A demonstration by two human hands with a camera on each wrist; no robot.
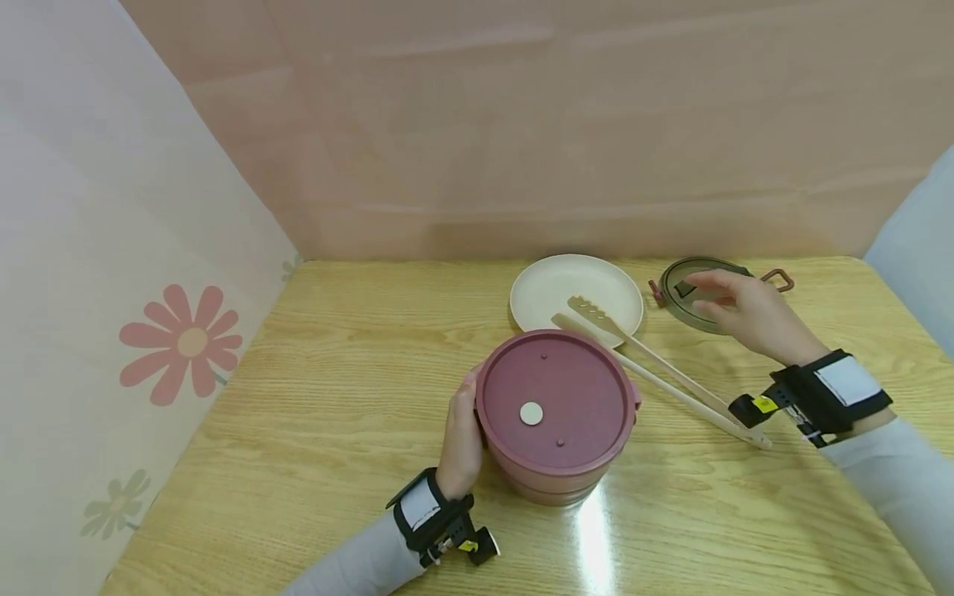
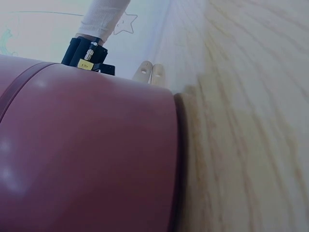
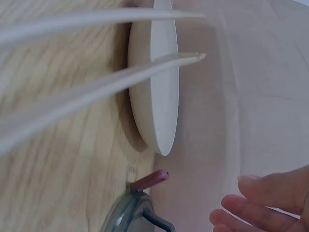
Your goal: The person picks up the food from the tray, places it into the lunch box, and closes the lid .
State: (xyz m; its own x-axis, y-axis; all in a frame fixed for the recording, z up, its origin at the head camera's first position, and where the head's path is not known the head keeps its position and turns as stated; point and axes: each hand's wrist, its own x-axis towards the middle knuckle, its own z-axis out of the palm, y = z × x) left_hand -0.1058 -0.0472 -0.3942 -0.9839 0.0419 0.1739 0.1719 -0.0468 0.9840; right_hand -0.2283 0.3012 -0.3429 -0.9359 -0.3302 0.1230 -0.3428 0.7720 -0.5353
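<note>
A round maroon pot [image 1: 555, 406] with a flat top, a white dot and two small studs stands upright on the table. My left hand [image 1: 464, 430] grips its left side, the fingertips hidden behind the wall. In the left wrist view the pot's side [image 2: 106, 150] fills much of the picture. My right hand [image 1: 760, 319] hovers over a dark green lid [image 1: 704, 321] with reddish side handles, thumb and fingers apart and nothing between them. The right wrist view shows those fingers [image 3: 256, 215] off to the side of the lid's black top handle [image 3: 157, 221].
Cream tongs [image 1: 686, 389] lie behind and right of the pot, tips over a white plate [image 1: 540, 290] near the back of the wooden table [image 1: 358, 356]. A pinkish sheet [image 1: 447, 124] hangs behind the table, and a flowered white panel [image 1: 89, 248] borders the left.
</note>
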